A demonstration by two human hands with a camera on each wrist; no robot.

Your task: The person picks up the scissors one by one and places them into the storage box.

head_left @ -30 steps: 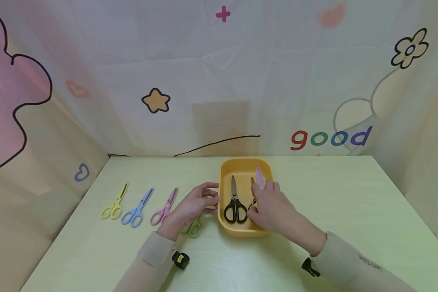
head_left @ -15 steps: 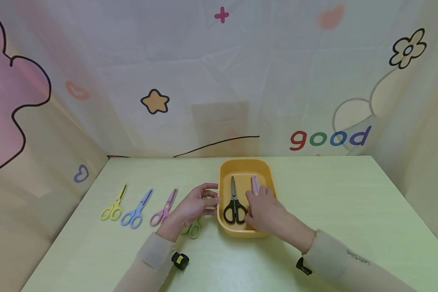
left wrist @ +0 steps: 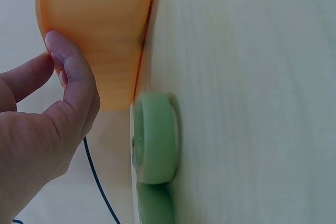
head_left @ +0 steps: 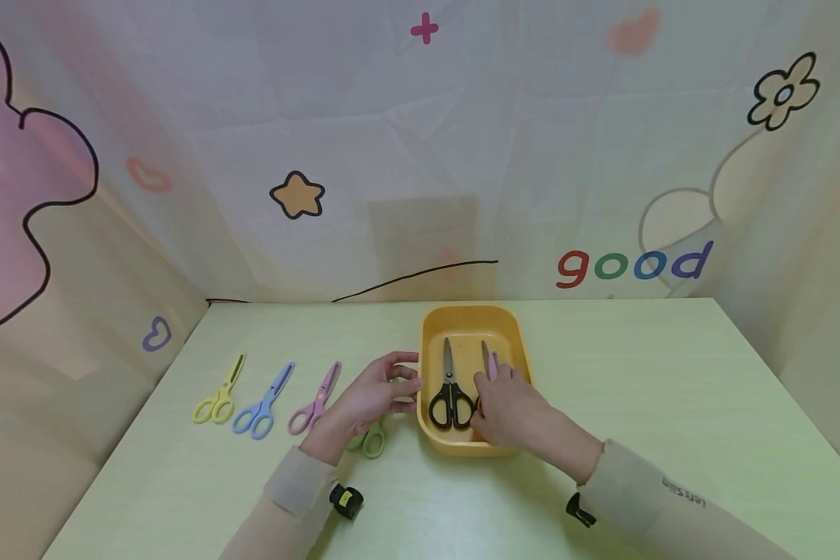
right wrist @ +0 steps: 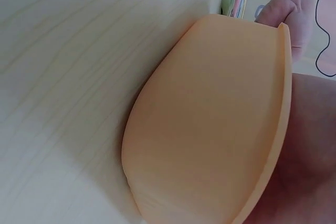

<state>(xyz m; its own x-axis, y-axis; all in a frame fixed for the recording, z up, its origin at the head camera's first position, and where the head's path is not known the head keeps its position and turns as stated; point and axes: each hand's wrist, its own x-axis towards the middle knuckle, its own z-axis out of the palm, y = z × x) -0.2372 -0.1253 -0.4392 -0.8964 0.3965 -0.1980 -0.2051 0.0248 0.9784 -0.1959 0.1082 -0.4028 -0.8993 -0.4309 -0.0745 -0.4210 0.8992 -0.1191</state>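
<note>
A yellow tray (head_left: 472, 449) stands on the table. My left hand (head_left: 378, 393) rests its fingertips against the tray's left wall, near the rim, fingers relaxed. Inside the tray, my right hand (head_left: 514, 406) holds a pair of light purple scissors (head_left: 493, 364); just the blade end shows past the fingers. Black-handled scissors (head_left: 451, 400) lie to the left of that hand, points away from me. Another pair of metal scissors (head_left: 484, 354) is mostly hidden under the right hand. From the right wrist, the tray wall (right wrist: 205, 108) covers the fingers.
Yellow scissors (head_left: 217, 398), blue scissors (head_left: 260, 412) and pink scissors (head_left: 316, 404) lie in a row on the left of the table (head_left: 672, 404). Green scissors (head_left: 373, 441) lie partly under the left wrist. A printed curtain (head_left: 420, 140) hangs behind the table.
My right hand has moved left and toward me inside the tray, drawing the purple scissors along; less of their blade shows. The left hand has stayed at the tray wall.
</note>
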